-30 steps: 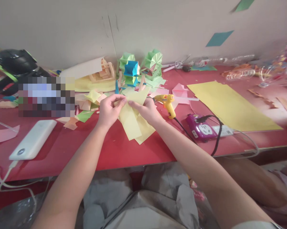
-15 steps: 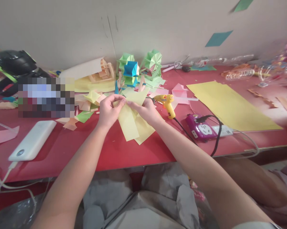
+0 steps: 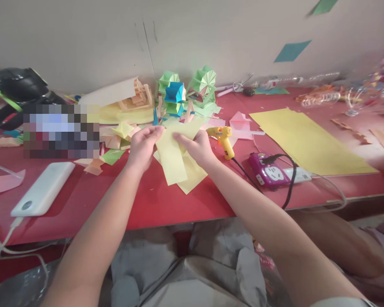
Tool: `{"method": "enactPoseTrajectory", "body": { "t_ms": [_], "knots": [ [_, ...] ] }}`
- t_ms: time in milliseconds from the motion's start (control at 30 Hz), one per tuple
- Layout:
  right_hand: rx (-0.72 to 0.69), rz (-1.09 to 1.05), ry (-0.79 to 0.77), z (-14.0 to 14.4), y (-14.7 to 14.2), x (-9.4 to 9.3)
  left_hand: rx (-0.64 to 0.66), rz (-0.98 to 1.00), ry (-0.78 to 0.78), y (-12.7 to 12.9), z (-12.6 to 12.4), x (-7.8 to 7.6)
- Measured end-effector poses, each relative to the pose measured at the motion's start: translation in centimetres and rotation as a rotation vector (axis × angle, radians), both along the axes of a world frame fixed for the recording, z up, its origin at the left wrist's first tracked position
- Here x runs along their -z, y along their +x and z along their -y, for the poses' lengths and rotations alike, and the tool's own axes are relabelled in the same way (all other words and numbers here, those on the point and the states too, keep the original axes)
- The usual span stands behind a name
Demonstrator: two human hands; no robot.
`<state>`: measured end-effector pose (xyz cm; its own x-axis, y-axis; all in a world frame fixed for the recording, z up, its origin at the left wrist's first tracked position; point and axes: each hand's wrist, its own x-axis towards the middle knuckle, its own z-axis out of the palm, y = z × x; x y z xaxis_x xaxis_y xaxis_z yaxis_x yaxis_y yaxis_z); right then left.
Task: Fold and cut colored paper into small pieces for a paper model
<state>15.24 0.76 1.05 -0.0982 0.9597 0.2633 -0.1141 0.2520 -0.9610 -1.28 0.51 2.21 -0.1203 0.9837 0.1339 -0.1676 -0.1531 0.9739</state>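
Pale yellow paper strips (image 3: 171, 160) hang between my two hands over the front of the red table. My left hand (image 3: 143, 147) pinches the upper left edge of one strip between thumb and fingers. On the other side, my right hand (image 3: 196, 147) is closed on the paper, its thumb lying on top and its fingers hidden behind. A second yellow piece (image 3: 193, 172) slants out below my right hand, partly covered by the front strip. Just right of my right hand lies a yellow glue gun (image 3: 222, 138).
Folded green and blue paper shapes (image 3: 175, 96) stand behind my hands. A purple power socket (image 3: 270, 170) with cables and a large yellow sheet (image 3: 307, 143) lie to the right. On the left are a white power bank (image 3: 44, 187) and paper scraps (image 3: 115, 143).
My hands have moved slightly apart; the left has shifted left. The front strip now shows more of its upper part and hangs a little further right.
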Motion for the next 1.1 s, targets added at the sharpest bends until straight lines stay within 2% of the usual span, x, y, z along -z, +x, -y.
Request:
{"method": "enactPoseTrajectory", "body": {
  "t_ms": [133, 233, 333, 500, 667, 833, 967, 1100],
  "knots": [
    [0.017, 0.000, 0.002, -0.10, 0.06, -0.03, 0.092, 0.069, -0.113, -0.77, 0.18, -0.76],
    [0.011, 0.011, 0.020, 0.03, -0.03, -0.13, 0.014, 0.058, -0.147, -1.00, 0.27, -0.99],
    [0.017, 0.027, 0.035, 0.12, -0.08, -0.18, -0.083, 0.007, -0.110, -0.90, 0.17, -0.83],
    [0.041, 0.019, 0.023, 0.06, 0.11, -0.28, 0.002, -0.047, -0.045, -0.75, 0.02, -0.40],
    [0.072, 0.042, 0.030, -0.05, 0.06, -0.14, -0.067, -0.119, 0.004, -0.59, 0.22, -0.35],
    [0.139, 0.048, 0.034, -0.29, 0.16, 0.28, 0.060, -0.112, -0.046, -0.17, 0.58, -0.55],
    [0.174, 0.024, 0.037, -0.37, 0.12, 0.31, 0.027, -0.129, -0.049, -0.20, 0.49, -0.29],
    [0.189, 0.014, 0.025, -0.29, 0.03, 0.14, 0.092, -0.143, -0.043, -0.26, 0.47, -0.09]
  ]
}}
